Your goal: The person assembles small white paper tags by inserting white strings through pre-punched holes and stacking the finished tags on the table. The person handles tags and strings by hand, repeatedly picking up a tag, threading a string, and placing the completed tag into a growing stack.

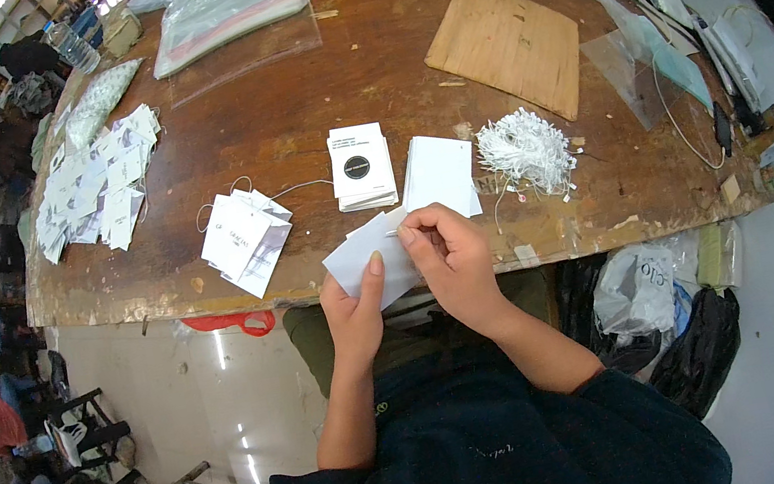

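My left hand (354, 310) is closed on a few white cards (362, 254), its thumb lying across them, just over the table's near edge. At the cards' upper right corner my right hand (455, 256) pinches a thin white piece (394, 233), perhaps the end of a tag string. Beyond the hands stand a stack of printed cards with a black round mark (358, 145) and a stack of blank white cards (438, 171). Right of these lies a tangled heap of white tag strings (527, 155). Strung tags (246, 236) form a small pile to the left.
A larger pile of tags (100, 184) covers the table's (275, 108) left side. Farther back lie clear plastic bags (234, 13) and a wooden board (508, 45). Thin sheets and a cord (678, 130) run along the right edge. Full bags (637, 288) stand below at right.
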Available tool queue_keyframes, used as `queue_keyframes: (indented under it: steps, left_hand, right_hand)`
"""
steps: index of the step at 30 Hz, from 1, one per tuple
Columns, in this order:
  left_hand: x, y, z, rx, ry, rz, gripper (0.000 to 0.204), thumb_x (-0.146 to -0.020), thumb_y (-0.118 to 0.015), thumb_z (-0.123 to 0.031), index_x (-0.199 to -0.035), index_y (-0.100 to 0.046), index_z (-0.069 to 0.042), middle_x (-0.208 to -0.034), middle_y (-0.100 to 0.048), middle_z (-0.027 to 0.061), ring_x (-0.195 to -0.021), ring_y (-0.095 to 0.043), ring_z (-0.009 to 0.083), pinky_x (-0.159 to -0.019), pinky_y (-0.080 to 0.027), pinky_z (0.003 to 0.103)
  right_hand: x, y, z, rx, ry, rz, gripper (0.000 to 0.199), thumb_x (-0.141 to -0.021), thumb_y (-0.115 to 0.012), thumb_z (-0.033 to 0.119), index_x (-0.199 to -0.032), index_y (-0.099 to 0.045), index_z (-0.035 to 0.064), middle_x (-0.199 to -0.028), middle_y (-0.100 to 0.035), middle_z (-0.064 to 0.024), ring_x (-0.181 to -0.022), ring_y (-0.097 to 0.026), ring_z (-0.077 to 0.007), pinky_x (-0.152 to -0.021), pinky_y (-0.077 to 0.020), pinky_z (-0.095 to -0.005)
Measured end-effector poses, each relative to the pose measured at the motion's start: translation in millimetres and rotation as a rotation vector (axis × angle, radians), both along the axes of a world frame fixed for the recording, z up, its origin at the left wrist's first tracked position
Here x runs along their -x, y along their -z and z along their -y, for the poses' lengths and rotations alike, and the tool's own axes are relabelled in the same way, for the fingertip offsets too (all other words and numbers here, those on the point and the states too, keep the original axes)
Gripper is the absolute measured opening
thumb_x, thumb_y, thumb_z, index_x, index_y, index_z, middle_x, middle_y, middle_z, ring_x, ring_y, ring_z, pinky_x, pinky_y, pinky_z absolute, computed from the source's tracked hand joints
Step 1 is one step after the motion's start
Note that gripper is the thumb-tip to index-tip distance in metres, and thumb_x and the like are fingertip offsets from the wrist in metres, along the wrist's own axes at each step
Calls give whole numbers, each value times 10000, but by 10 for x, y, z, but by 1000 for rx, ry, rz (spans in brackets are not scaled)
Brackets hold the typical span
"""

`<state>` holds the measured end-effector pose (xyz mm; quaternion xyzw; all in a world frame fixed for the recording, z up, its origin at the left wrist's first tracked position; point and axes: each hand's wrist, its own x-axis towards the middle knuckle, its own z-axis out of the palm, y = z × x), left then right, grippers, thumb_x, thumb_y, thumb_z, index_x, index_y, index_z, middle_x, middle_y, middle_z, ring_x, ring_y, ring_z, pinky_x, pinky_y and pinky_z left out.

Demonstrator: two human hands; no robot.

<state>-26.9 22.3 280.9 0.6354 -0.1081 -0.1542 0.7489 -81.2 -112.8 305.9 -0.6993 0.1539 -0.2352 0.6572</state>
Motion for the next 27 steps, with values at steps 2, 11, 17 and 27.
queue_keyframes:
  steps: [2,11,17,27]
  left_hand:
    - [5,-3,14,-26,10,13,269,-986,-657,-177,-1142,-649,42,-1038,-686,66,-924,-620,114,-811,-503,281]
    - [39,10,32,-81,-4,207,238,-965,-659,-130,-1136,-661,34,-1002,-693,89,-887,-644,147,-774,-515,291]
    - [-17,23,67,-417,-218,971,307,-825,-715,-48,-1132,-721,-41,-1007,-679,92,-901,-669,255,-719,-547,348]
    - [-15,-12,-41,-680,-379,1491,251,-761,-754,-156,-1006,-791,-196,-994,-687,-26,-911,-635,207,-771,-438,362]
  right_hand:
    - [-49,-19,-4,268,48,87,74,-965,-635,54,-947,-617,-15,-775,-570,-40,-626,-507,-87,-546,-418,-246]
    - [-124,94,-23,499,85,135,67,-958,-627,47,-947,-604,-15,-772,-550,-70,-594,-493,-127,-536,-403,-266]
    - [-133,64,46,146,-48,86,75,-990,-606,81,-985,-618,7,-813,-579,-15,-630,-510,-86,-558,-410,-236]
    - [-118,-163,-36,-254,-31,-215,137,-987,-638,156,-947,-661,27,-764,-605,27,-681,-515,-48,-604,-422,-221]
